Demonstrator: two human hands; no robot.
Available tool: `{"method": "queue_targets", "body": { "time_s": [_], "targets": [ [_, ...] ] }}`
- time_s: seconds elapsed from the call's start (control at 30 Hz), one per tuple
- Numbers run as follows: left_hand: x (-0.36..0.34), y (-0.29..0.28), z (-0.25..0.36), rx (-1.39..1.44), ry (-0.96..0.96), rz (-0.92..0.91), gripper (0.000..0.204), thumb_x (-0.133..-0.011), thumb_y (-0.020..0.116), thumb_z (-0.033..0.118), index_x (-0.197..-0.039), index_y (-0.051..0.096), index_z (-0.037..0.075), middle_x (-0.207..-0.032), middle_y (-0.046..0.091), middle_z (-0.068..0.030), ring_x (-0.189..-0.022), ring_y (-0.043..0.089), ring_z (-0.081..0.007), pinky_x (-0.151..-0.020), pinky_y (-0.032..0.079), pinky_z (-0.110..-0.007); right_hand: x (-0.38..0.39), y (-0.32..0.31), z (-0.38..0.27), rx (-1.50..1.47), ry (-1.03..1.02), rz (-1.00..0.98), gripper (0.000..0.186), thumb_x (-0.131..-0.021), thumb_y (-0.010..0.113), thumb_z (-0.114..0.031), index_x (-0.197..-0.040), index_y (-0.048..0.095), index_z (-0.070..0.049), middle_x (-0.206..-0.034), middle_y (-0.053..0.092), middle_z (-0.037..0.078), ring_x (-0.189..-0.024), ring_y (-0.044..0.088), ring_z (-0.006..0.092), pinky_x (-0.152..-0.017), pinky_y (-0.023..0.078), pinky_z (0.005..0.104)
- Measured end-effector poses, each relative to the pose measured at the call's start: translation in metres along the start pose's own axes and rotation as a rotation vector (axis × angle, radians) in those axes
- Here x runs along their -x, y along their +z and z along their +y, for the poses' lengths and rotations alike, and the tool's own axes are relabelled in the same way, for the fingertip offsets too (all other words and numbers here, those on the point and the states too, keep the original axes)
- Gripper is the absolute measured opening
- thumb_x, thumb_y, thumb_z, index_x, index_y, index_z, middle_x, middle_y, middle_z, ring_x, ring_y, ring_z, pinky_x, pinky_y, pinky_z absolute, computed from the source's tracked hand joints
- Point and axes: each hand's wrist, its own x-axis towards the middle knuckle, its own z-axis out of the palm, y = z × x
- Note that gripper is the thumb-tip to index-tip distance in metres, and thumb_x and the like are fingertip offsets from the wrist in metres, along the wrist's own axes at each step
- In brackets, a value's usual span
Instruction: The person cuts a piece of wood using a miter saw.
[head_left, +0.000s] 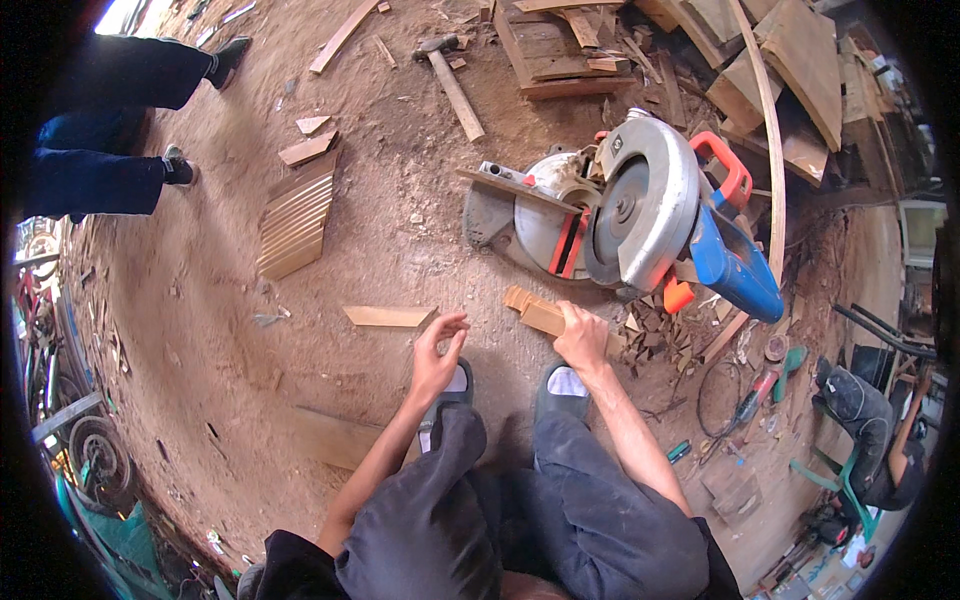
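Note:
My right hand [582,337] is closed on the right part of a small bundle of light wood blocks [540,315], low over the ground in front of a miter saw [628,205]. The fingers cover part of the blocks, so I cannot tell how many they grip. My left hand [438,352] hangs in front of my left foot with curved fingers apart from the thumb and nothing visible between them. Just beyond it lies a flat wood piece with slanted ends [390,316]. Farther left, a row of similar cut strips [298,225] lies side by side on the dirt.
A hammer [452,90] lies at the far middle. Boards and planks [800,70] pile up at the far right. Small offcuts [665,340] and an angle grinder [755,395] with a cord are on my right. Another person's legs [110,130] stand at the far left.

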Motion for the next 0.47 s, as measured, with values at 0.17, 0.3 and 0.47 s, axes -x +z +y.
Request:
{"method": "queue_targets", "body": {
  "time_s": [0.17, 0.3, 0.47],
  "targets": [
    [0.017, -0.003, -0.007, 0.059, -0.071, -0.017, 0.026, -0.101, 0.067, 0.004, -0.127, 0.07, 0.001, -0.114, 0.077, -0.0122, -0.106, 0.075, -0.0204, -0.095, 0.058, -0.035, -0.007, -0.011, 0.001, 0.009, 0.036, -0.09, 0.032, -0.079, 0.066, -0.001, -0.11, 0.07, -0.006, -0.098, 0.078, 0.017, -0.094, 0.076, 0.0363, -0.079, 0.06, 0.0487],
    [-0.001, -0.002, 0.002, -0.133, 0.107, -0.106, 0.035, -0.097, 0.07, 0.003, -0.132, 0.067, 0.004, -0.124, 0.074, -0.0158, -0.119, 0.07, -0.0258, -0.104, 0.055, -0.039, -0.003, -0.008, 0.003, 0.025, 0.008, -0.066, 0.037, -0.08, 0.066, -0.002, -0.116, 0.07, -0.006, -0.101, 0.078, 0.017, -0.095, 0.076, 0.0356, -0.08, 0.06, 0.0481],
    [-0.057, 0.024, 0.017, -0.334, 0.387, -0.262, 0.086, -0.094, 0.076, 0.011, -0.166, 0.029, 0.016, -0.154, 0.053, -0.0182, -0.146, 0.049, -0.0265, -0.124, 0.036, -0.043, -0.003, -0.007, 0.004, 0.11, -0.016, -0.113, 0.064, -0.08, 0.068, -0.002, -0.142, 0.058, -0.008, -0.109, 0.077, 0.017, -0.101, 0.076, 0.0366, -0.083, 0.06, 0.0488]
  ]
}}
